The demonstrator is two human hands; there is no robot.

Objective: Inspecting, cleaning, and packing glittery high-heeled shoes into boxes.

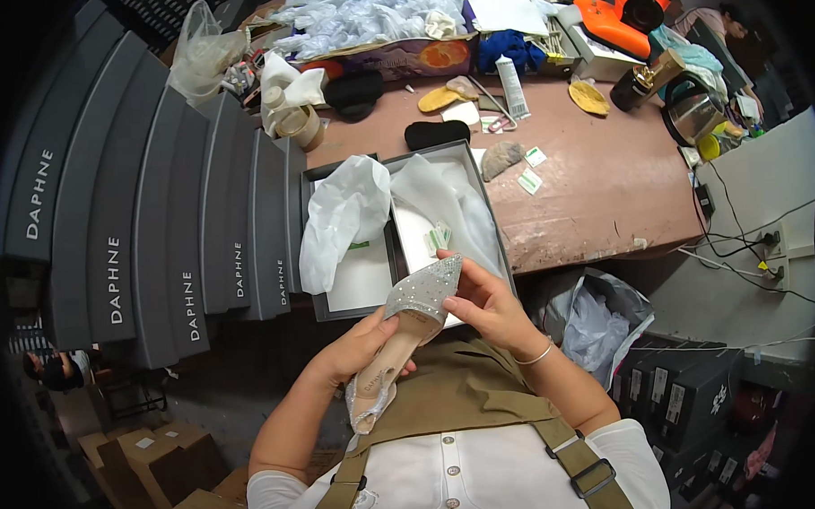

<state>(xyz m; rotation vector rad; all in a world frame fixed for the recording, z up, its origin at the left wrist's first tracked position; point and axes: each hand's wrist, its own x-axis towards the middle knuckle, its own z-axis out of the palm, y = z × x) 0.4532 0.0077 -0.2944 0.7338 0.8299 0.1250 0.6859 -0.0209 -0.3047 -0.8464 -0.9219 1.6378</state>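
Note:
A silver, glittery shoe [420,293] with a pointed toe and a beige insole is held in front of my body. Its toe points up and to the right, its heel end down toward my apron. My left hand [359,348] is closed round the middle of the shoe. Around the toe are the fingers of my right hand [492,310], thumb on the near side. Just beyond, an open dark grey shoebox [501,242] contains white tissue paper [446,204] and small green-and-white packets [438,238]. More crumpled tissue [345,212] lies over the box's left part.
Stacked grey shoeboxes [164,218] rise at the left. Across the reddish table [594,190] are black and yellow pads, a white tube [512,87] and an orange tool [610,27]. A lined bin [598,324] stands below the table's right end, near hanging cables [739,243].

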